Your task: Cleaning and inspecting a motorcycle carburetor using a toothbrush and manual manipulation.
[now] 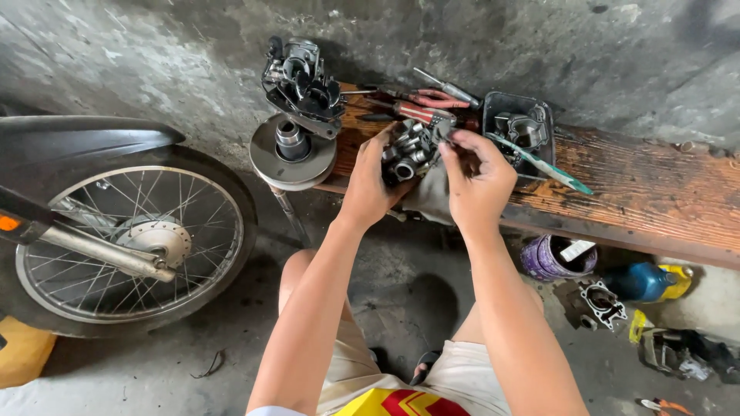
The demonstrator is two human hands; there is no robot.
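Observation:
My left hand (368, 187) grips a grimy metal carburettor (408, 151) from below and holds it up over the wooden bench (663, 192). My right hand (475, 179) is at the carburettor's right side, with fingertips pinching a small part on its top edge. A pale rag (428, 199) hangs under the two hands. Both forearms reach up from my bare knees at the bottom of the view.
A round metal pulley disc (291, 151) and a dark engine assembly (302, 83) sit left of the bench. Red-handled pliers and screwdrivers (420, 102), a grey tray of parts (520, 127) and a toothbrush (543, 164) lie on the bench. A spoked motorcycle wheel (127, 239) stands left. A purple tub (556, 258) and a blue bottle (644, 281) rest on the floor.

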